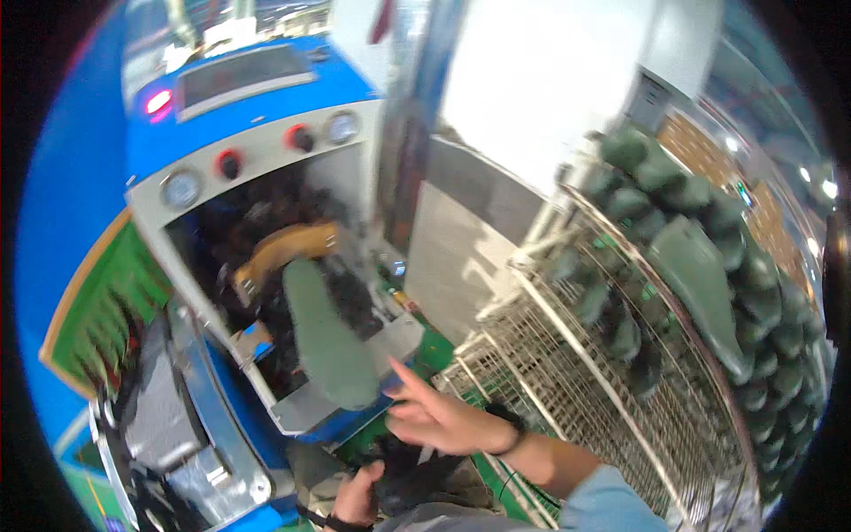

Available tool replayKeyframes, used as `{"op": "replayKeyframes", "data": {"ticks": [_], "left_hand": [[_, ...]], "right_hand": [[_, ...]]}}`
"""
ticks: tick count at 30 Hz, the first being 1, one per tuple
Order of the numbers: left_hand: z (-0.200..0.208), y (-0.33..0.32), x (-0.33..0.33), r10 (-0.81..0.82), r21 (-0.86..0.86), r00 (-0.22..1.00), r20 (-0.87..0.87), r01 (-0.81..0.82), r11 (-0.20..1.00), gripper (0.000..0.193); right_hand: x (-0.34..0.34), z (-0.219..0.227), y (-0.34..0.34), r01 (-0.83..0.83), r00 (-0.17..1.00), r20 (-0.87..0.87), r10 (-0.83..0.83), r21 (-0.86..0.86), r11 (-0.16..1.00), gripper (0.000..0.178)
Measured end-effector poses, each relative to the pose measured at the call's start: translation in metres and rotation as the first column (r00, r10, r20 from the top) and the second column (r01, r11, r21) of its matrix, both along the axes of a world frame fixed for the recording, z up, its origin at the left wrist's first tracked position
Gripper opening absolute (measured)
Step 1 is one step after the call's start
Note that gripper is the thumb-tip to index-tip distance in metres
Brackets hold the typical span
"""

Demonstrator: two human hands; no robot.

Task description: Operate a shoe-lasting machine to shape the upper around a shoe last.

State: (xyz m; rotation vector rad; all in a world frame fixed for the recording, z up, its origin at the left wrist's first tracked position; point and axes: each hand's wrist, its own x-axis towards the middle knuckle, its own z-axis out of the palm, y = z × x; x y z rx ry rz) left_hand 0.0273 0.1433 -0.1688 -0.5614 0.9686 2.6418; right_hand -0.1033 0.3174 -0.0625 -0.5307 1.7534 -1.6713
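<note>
Jutting from the open front of a blue-topped machine (253, 115), a green shoe last (330, 346) lay with its narrower end at a curved tan pad (288, 248) and its broad, rounded end over the metal front ledge (403, 335). The right hand (439, 421) was just beside that broad end, fingers spread and forefinger extended, with nothing in its grasp; blur left it unclear whether a fingertip touched the last. The left hand (357, 498) was low, near the body, thumb raised; whether it held anything could not be told. To the right stood a wire rack (589, 381), with many similar green lasts (696, 284) massed along its far side.

The last looked like smooth, rigid moulded plastic: probably moderately weighty, unlikely to bend or break, perhaps slippery. Its protruding broad end seemed the better hold, thumb and fingers on opposite sides, clear of the tan pad.
</note>
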Motion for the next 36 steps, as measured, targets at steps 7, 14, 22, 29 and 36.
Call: {"op": "replayKeyframes", "data": {"ticks": [7,14,22,29,36], "left_hand": [[0.004,-0.018,0.027,-0.133,-0.622,0.991,0.019,0.116,0.775,0.032],[-0.034,-0.028,0.043,-0.144,-0.594,0.982,0.119,0.187,0.783,0.033],[-0.006,-0.018,0.006,-0.456,-0.588,0.889,0.023,0.381,0.713,0.032],[-0.007,0.013,0.010,-0.575,-0.731,0.812,-0.099,0.333,0.596,0.037],[-0.032,-0.111,0.081,-0.209,-0.779,0.977,0.048,0.167,0.605,0.055]], "right_hand": [[-0.049,0.005,-0.105,0.374,0.896,0.411,-0.167,-0.495,0.784,0.074],[0.038,0.053,0.102,0.444,0.722,-0.593,-0.356,0.002,0.896,0.083],[0.221,0.089,0.251,0.994,0.109,-0.701,-0.705,0.094,0.060,0.079],[0.190,0.060,0.399,0.952,0.161,-0.554,-0.817,0.305,-0.019,0.057],[0.125,0.068,0.428,0.841,0.461,-0.347,-0.817,0.465,0.277,0.054]]}}
